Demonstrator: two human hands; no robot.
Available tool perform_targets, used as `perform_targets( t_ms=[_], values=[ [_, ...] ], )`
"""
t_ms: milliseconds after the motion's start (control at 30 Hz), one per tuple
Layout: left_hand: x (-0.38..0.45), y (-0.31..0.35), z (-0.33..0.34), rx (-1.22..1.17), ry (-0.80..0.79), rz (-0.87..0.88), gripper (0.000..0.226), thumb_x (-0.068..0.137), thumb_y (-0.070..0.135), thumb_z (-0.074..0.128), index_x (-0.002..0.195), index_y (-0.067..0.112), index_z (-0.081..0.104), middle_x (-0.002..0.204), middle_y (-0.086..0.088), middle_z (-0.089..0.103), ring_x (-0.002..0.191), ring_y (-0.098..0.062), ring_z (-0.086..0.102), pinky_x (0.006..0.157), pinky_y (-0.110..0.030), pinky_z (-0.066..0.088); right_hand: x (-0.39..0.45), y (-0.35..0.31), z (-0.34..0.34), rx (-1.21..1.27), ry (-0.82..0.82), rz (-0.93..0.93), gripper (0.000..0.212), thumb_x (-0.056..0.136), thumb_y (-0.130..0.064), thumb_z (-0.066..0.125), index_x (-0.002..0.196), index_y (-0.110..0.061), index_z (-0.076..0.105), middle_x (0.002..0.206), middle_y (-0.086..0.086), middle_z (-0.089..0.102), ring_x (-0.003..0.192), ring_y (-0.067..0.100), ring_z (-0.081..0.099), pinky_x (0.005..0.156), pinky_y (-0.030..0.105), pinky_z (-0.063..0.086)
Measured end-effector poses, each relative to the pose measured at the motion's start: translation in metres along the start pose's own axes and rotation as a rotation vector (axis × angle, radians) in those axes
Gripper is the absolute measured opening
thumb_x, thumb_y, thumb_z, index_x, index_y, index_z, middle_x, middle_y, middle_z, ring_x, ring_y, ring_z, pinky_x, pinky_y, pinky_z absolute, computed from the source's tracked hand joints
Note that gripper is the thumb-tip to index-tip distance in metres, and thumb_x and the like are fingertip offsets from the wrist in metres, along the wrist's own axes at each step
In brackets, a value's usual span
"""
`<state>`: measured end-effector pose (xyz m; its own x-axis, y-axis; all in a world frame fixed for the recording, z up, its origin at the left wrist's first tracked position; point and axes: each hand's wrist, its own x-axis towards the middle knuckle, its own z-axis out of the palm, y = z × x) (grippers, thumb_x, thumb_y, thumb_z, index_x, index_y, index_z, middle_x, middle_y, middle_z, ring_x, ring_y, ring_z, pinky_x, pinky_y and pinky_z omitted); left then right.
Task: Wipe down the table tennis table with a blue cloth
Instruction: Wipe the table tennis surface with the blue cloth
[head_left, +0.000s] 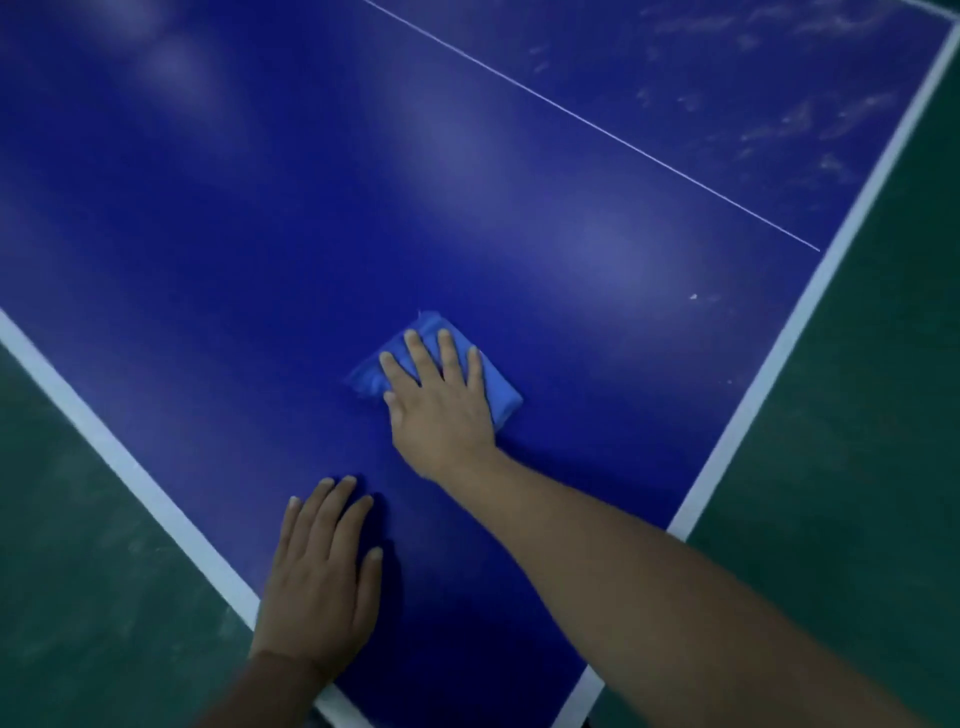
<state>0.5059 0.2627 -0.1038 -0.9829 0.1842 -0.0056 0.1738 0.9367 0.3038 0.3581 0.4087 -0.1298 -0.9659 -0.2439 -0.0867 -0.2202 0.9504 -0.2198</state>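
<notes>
Fingers (447, 353) of right hand (441, 405) spread, pressing blue cloth (501, 392); left hand (319, 582) flat on table (260, 260).

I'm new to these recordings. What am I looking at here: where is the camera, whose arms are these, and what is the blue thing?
There is no machine: a person wears the camera on their head, so the single picture looks down along their own bare arms. The big dark blue surface with white edge lines is a table tennis table, seen from one corner, with green floor around it. The right hand lies flat on a folded blue cloth, fingers straight, pressing it onto the table. The left hand rests flat on the bare table near the edge and holds nothing. Pale smears show at the far right.
</notes>
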Motion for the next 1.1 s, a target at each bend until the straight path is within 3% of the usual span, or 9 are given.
perform_targets(
  t_ms=[100, 367, 467, 600, 667, 800, 933, 1000, 1100],
  values=[
    [0.020, 0.059, 0.014, -0.044, 0.075, -0.092, 0.052, 0.093, 0.030, 0.038, 0.130, -0.001, 0.058, 0.144, -0.018, 0.050, 0.136, -0.038, 0.042, 0.118, -0.053, 0.019, 0.017, 0.056, -0.011, -0.025, 0.017, 0.034, 0.054, 0.102, -0.046, 0.026, 0.155, -0.033, 0.026, 0.166, -0.002, 0.016, 0.152, 0.031, 0.006, 0.119, 0.057, 0.002],
    [0.043, 0.118, 0.045, -0.032, -0.007, -0.201, 0.056, 0.095, 0.036, 0.034, 0.138, 0.004, 0.052, 0.152, -0.014, 0.040, 0.145, -0.034, 0.028, 0.122, -0.048, 0.008, -0.025, 0.307, -0.076, 0.009, 0.074, 0.656, 0.054, 0.104, -0.043, 0.027, 0.157, -0.032, 0.022, 0.167, -0.001, 0.010, 0.152, 0.032, 0.005, 0.120, 0.059, 0.005],
    [0.043, 0.116, 0.046, -0.032, 0.004, -0.203, 0.056, 0.095, 0.035, 0.034, 0.138, 0.004, 0.052, 0.152, -0.015, 0.040, 0.145, -0.035, 0.028, 0.122, -0.048, 0.007, -0.020, 0.265, -0.068, 0.011, 0.112, 0.666, 0.055, 0.104, -0.042, 0.027, 0.157, -0.031, 0.021, 0.167, 0.002, 0.009, 0.152, 0.034, 0.004, 0.120, 0.061, 0.004],
    [0.044, 0.117, 0.046, -0.027, -0.007, -0.207, 0.056, 0.095, 0.034, 0.032, 0.136, 0.003, 0.054, 0.150, -0.017, 0.042, 0.143, -0.036, 0.030, 0.123, -0.047, 0.006, -0.079, 0.152, -0.030, -0.100, 0.007, -0.033, 0.054, 0.099, -0.042, 0.030, 0.152, -0.031, 0.033, 0.163, 0.004, 0.024, 0.151, 0.036, 0.015, 0.119, 0.061, 0.011],
    [0.044, 0.115, 0.047, -0.028, -0.009, -0.199, 0.056, 0.096, 0.035, 0.032, 0.136, 0.003, 0.054, 0.151, -0.016, 0.041, 0.144, -0.036, 0.029, 0.123, -0.047, 0.006, -0.098, 0.165, -0.030, -0.086, -0.056, -0.163, 0.053, 0.099, -0.043, 0.028, 0.151, -0.033, 0.034, 0.162, 0.001, 0.026, 0.151, 0.034, 0.016, 0.120, 0.059, 0.011],
    [0.045, 0.115, 0.050, -0.031, -0.017, -0.202, 0.057, 0.096, 0.035, 0.031, 0.137, 0.003, 0.053, 0.151, -0.017, 0.039, 0.145, -0.036, 0.027, 0.123, -0.047, 0.006, -0.065, 0.290, -0.064, -0.189, 0.005, 0.190, 0.058, 0.098, -0.039, 0.024, 0.152, -0.026, 0.037, 0.162, 0.007, 0.026, 0.149, 0.038, 0.021, 0.116, 0.062, 0.018],
    [0.046, 0.116, 0.048, -0.030, -0.007, -0.192, 0.057, 0.095, 0.034, 0.032, 0.135, 0.001, 0.054, 0.150, -0.018, 0.040, 0.144, -0.036, 0.027, 0.123, -0.047, 0.005, -0.035, 0.348, -0.090, 0.004, 0.084, 0.616, 0.054, 0.105, -0.040, 0.026, 0.157, -0.029, 0.024, 0.166, 0.001, 0.011, 0.153, 0.032, 0.003, 0.120, 0.060, 0.001],
    [0.045, 0.117, 0.047, -0.027, -0.016, -0.200, 0.057, 0.095, 0.035, 0.031, 0.136, 0.002, 0.053, 0.151, -0.017, 0.039, 0.145, -0.035, 0.026, 0.123, -0.047, 0.005, -0.029, 0.324, -0.082, 0.006, 0.086, 0.645, 0.054, 0.105, -0.042, 0.025, 0.158, -0.030, 0.019, 0.167, 0.001, 0.007, 0.153, 0.032, -0.001, 0.120, 0.060, -0.001],
    [0.044, 0.118, 0.048, -0.026, -0.012, -0.208, 0.057, 0.096, 0.035, 0.030, 0.137, 0.002, 0.052, 0.152, -0.017, 0.039, 0.145, -0.035, 0.025, 0.122, -0.051, 0.009, -0.044, 0.259, -0.060, -0.085, 0.050, 0.365, 0.055, 0.103, -0.045, 0.021, 0.156, -0.031, 0.021, 0.166, 0.002, 0.011, 0.152, 0.034, 0.005, 0.119, 0.058, -0.001]
  ],
)
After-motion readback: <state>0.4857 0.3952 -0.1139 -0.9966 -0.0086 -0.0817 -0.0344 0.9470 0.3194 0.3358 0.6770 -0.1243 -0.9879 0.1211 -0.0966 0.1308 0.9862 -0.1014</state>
